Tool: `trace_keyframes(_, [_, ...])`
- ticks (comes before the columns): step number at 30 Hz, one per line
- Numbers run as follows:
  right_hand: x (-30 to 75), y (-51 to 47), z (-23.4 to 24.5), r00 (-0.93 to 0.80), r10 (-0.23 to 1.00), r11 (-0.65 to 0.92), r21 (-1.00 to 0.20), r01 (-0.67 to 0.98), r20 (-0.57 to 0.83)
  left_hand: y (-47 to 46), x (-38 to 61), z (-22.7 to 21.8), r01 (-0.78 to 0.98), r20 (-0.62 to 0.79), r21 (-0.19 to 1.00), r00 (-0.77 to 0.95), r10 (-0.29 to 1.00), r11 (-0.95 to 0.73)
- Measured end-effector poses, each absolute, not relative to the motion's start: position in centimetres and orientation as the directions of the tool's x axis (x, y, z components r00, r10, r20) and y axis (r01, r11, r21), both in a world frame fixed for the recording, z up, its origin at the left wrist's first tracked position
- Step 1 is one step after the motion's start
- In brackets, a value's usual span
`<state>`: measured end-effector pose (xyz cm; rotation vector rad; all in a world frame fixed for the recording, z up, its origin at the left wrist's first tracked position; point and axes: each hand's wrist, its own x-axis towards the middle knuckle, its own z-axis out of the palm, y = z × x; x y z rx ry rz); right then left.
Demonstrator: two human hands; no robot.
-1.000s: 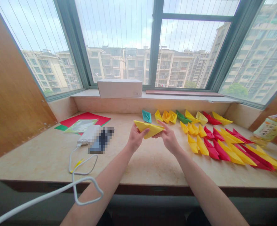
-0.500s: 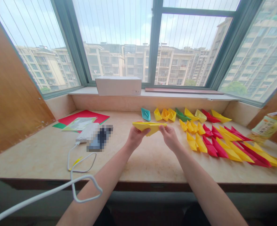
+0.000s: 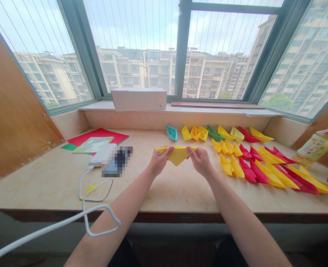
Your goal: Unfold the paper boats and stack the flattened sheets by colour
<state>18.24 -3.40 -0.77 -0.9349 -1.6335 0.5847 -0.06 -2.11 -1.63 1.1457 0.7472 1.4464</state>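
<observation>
I hold a folded yellow paper boat [image 3: 177, 154] above the stone counter [image 3: 169, 189], level, its point hanging down. My left hand [image 3: 158, 162] pinches its left end and my right hand [image 3: 199, 160] pinches its right end, both with fingers closed on the paper. To the right lie rows of finished paper boats [image 3: 253, 163] in yellow and red, with a teal boat [image 3: 171, 132] and a green boat [image 3: 215, 134] in the back row.
Red, green and pale paper sheets [image 3: 97, 142] lie at the back left, beside a white power bank [image 3: 101, 157] with a white cable [image 3: 91, 207] trailing over the front edge. A white box [image 3: 138, 99] stands on the sill. A drink bottle [image 3: 317, 146] lies far right.
The yellow boat has turned from tilted to level and my hands have shifted their pinch to its two ends. The view has tipped slightly.
</observation>
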Motion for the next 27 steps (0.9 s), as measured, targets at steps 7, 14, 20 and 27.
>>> trace_keyframes(7, [17.8, -3.6, -0.6, -0.005, 0.853, 0.517, -0.843, 0.149, 0.522, -2.7, 0.3, -1.4, -0.48, 0.267, 0.863, 0.176, 0.948, -0.154])
trace_keyframes(14, [17.8, -3.6, -0.7, 0.02, 0.846, 0.508, -0.816, 0.275, 0.534, -1.9, 0.3, -1.5, -0.384, 0.163, 0.917, 0.113, 0.98, -0.109])
trace_keyframes(20, [17.8, -2.8, -1.5, -0.032, 0.676, 0.608, -0.532, 0.589, 0.736, -1.5, 0.0, -1.6, -0.147, 0.129, 0.979, -0.09, 0.988, -0.141])
trace_keyframes(27, [16.8, -2.8, -2.3, -0.245, 0.643, 0.69, -0.41, 0.597, 0.725, -2.3, 0.9, -1.5, -0.299, 0.229, 0.936, 0.116, 0.966, -0.186])
